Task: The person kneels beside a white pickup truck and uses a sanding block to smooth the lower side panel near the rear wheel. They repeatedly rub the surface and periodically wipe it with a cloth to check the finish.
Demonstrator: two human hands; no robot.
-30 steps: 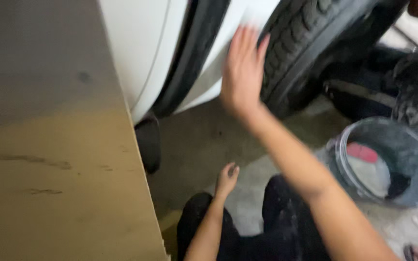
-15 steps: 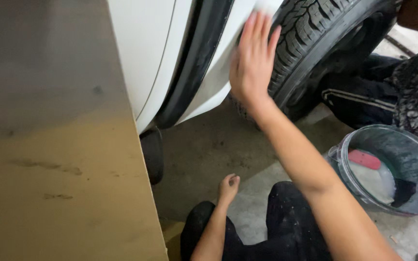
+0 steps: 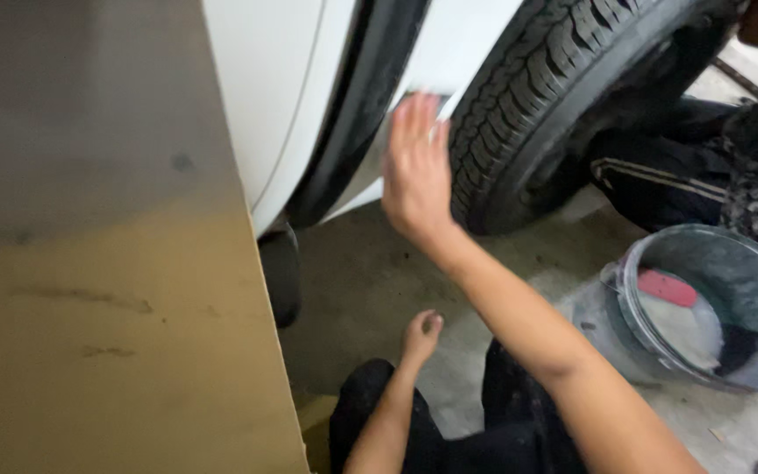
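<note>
My right hand (image 3: 416,175) lies flat, fingers together, against the white car body panel (image 3: 462,44) just left of the black tyre (image 3: 541,105). A pale edge shows above the fingertips; I cannot tell whether a sheet is under the palm. My left hand (image 3: 420,333) hangs low over the concrete floor (image 3: 361,281) by my knee, with its fingers curled in and nothing in it.
A large brown-grey panel (image 3: 89,263) fills the left side. A grey bucket (image 3: 730,263) with water, a red object and a dark cloth stands at the right. Another person in dark clothes (image 3: 686,175) crouches behind the tyre. The black wheel-arch trim (image 3: 353,114) runs down the white body.
My right hand has slid down the white panel beside the tyre. My left hand has stayed low by my knee.
</note>
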